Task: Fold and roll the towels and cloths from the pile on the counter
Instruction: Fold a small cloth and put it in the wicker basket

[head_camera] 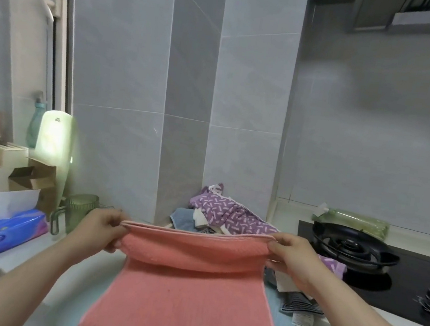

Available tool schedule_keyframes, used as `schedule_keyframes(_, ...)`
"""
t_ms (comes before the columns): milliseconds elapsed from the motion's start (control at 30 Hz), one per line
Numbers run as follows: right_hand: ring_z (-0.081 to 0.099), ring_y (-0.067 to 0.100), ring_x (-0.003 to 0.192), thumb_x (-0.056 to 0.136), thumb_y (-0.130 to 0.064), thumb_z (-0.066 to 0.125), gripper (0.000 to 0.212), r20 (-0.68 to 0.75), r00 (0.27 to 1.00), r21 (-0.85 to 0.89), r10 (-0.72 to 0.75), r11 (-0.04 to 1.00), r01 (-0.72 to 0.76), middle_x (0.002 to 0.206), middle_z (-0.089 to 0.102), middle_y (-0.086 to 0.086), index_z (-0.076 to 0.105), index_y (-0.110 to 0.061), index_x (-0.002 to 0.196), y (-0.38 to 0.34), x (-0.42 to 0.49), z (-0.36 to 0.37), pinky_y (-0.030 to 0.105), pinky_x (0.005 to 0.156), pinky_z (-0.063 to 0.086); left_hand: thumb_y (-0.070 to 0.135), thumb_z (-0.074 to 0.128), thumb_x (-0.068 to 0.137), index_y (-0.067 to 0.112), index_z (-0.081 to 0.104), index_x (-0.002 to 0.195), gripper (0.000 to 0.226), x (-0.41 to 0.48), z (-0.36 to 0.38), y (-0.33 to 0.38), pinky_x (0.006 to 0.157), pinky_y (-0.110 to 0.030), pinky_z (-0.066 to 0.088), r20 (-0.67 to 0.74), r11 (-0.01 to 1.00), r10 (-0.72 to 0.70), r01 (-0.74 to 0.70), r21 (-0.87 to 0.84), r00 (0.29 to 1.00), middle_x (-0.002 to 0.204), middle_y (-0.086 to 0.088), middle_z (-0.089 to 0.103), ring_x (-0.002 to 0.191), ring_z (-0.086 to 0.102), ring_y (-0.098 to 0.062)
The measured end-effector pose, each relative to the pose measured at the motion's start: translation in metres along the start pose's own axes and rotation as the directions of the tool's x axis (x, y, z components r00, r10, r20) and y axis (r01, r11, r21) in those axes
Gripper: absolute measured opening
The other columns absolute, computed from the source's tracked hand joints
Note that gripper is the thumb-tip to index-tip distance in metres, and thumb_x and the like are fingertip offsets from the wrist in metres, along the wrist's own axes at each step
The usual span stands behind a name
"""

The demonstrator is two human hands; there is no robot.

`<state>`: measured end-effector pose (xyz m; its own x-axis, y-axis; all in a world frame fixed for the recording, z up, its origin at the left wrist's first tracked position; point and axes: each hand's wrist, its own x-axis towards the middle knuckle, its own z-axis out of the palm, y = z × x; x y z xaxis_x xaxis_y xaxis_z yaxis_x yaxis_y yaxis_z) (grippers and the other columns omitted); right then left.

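Note:
A salmon-pink towel (187, 295) lies spread on the white counter (43, 252) in front of me, with its far edge lifted. My left hand (100, 227) pinches the far left corner and my right hand (291, 256) pinches the far right corner, holding that edge taut above the rest of the towel. Behind the towel, in the corner against the tiled wall, sits the pile of cloths (218, 214): a purple patterned one on top, a blue one, white and striped ones. More striped cloth (296, 305) lies under my right wrist.
A black gas hob with a burner (352, 247) is at the right. At the left are a blue tissue pack (5, 232), a green glass mug (78, 208), a cardboard box (33, 178), a green-white cutting board (53, 143) and a utensil holder.

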<state>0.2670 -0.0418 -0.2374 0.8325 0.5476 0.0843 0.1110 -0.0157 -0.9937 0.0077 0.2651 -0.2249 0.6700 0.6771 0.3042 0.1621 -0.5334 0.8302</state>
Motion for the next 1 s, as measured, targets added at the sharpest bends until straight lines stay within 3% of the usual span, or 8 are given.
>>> schedule_keyframes(200, 0.056, 0.011, 0.059, 0.087, 0.007, 0.062, 0.019, 0.040, 0.999, -0.156, -0.003, 0.988, 0.009, 0.065, 0.068, 0.000, 0.074, -0.008, 0.087, 0.006, -0.037, -0.012, 0.020, 0.057, 0.047, -0.015, 0.059, 0.083, -0.007, 0.068, 0.080, 0.012, -0.021, -0.011, -0.008, 0.059, -0.033, 0.058, 0.110, 0.997, -0.078, 0.077, 0.013, 0.991, 0.072, -0.024, 0.070, 0.061, 0.066, -0.019)
schedule_keyframes(300, 0.055, 0.012, 0.059, 0.087, 0.006, 0.063, 0.020, 0.058, 0.998, -0.208, 0.005, 0.978, 0.007, 0.067, 0.066, 0.004, 0.076, -0.009, 0.085, 0.010, -0.053, -0.017, 0.018, 0.053, 0.045, -0.013, 0.056, 0.089, -0.011, 0.063, 0.089, 0.008, -0.034, -0.008, -0.017, 0.058, -0.030, 0.059, 0.156, 0.984, -0.136, 0.152, -0.089, 0.978, 0.075, -0.023, 0.069, 0.063, 0.068, -0.020)
schedule_keyframes(433, 0.046, 0.017, 0.054, 0.088, 0.005, 0.063, 0.022, 0.110, 0.992, -0.199, 0.069, 0.979, -0.046, 0.064, 0.059, 0.010, 0.078, -0.011, 0.084, 0.018, -0.070, -0.019, 0.021, 0.048, 0.038, -0.016, 0.043, 0.094, -0.005, 0.061, 0.096, 0.021, -0.053, 0.000, -0.025, 0.050, -0.028, 0.057, 0.191, 0.938, -0.202, 0.245, -0.243, 0.961, 0.075, -0.021, 0.070, 0.061, 0.068, -0.024)
schedule_keyframes(533, 0.051, 0.015, 0.050, 0.090, -0.001, 0.061, 0.017, 0.144, 0.979, -0.174, 0.147, 0.977, -0.121, 0.065, 0.064, 0.011, 0.076, -0.009, 0.094, 0.023, -0.083, -0.019, 0.021, 0.046, 0.038, -0.021, 0.041, 0.090, -0.011, 0.059, 0.092, 0.020, -0.062, 0.001, -0.033, 0.058, -0.029, 0.060, 0.155, 0.913, -0.210, 0.251, -0.322, 0.965, 0.081, -0.023, 0.068, 0.068, 0.068, -0.026)
schedule_keyframes(633, 0.060, 0.018, 0.058, 0.090, 0.002, 0.057, 0.019, 0.179, 0.970, -0.170, 0.166, 0.976, -0.136, 0.078, 0.071, 0.013, 0.073, -0.006, 0.096, 0.030, -0.095, -0.018, 0.024, 0.050, 0.046, -0.023, 0.042, 0.082, -0.009, 0.059, 0.084, 0.023, -0.071, 0.002, -0.040, 0.074, -0.035, 0.057, 0.151, 0.888, -0.234, 0.275, -0.370, 0.960, 0.089, -0.024, 0.062, 0.080, 0.062, -0.028)
schedule_keyframes(767, 0.066, 0.024, 0.072, 0.086, 0.009, 0.053, 0.023, 0.182, 0.956, -0.123, 0.231, 0.970, -0.211, 0.083, 0.073, 0.017, 0.069, 0.001, 0.100, 0.040, -0.108, -0.015, 0.029, 0.064, 0.054, 0.000, 0.053, 0.092, -0.010, 0.061, 0.085, 0.015, -0.081, 0.006, -0.045, 0.070, -0.035, 0.057, 0.100, 0.849, -0.283, 0.297, -0.438, 0.954, 0.089, -0.020, 0.066, 0.080, 0.064, -0.031)
schedule_keyframes(833, 0.065, 0.021, 0.067, 0.085, 0.008, 0.053, 0.024, 0.170, 0.948, -0.074, 0.267, 0.963, -0.258, 0.076, 0.072, 0.014, 0.069, 0.002, 0.102, 0.044, -0.112, -0.014, 0.030, 0.068, 0.053, 0.010, 0.062, 0.092, -0.013, 0.062, 0.090, 0.023, -0.082, 0.008, -0.050, 0.076, -0.041, 0.056, 0.061, 0.887, -0.299, 0.301, -0.349, 0.952, 0.088, -0.023, 0.067, 0.080, 0.064, -0.031)
schedule_keyframes(1000, 0.066, 0.029, 0.089, 0.088, -0.020, 0.062, 0.021, 0.148, 0.935, 0.035, 0.323, 0.943, -0.331, 0.095, 0.073, 0.018, 0.074, -0.005, 0.095, 0.044, -0.120, -0.011, 0.037, 0.082, 0.043, -0.010, 0.064, 0.082, -0.006, 0.063, 0.085, 0.005, -0.089, 0.012, -0.047, 0.073, -0.039, 0.051, -0.019, 0.922, -0.319, 0.306, -0.239, 0.948, 0.096, -0.013, 0.071, 0.085, 0.063, -0.032)
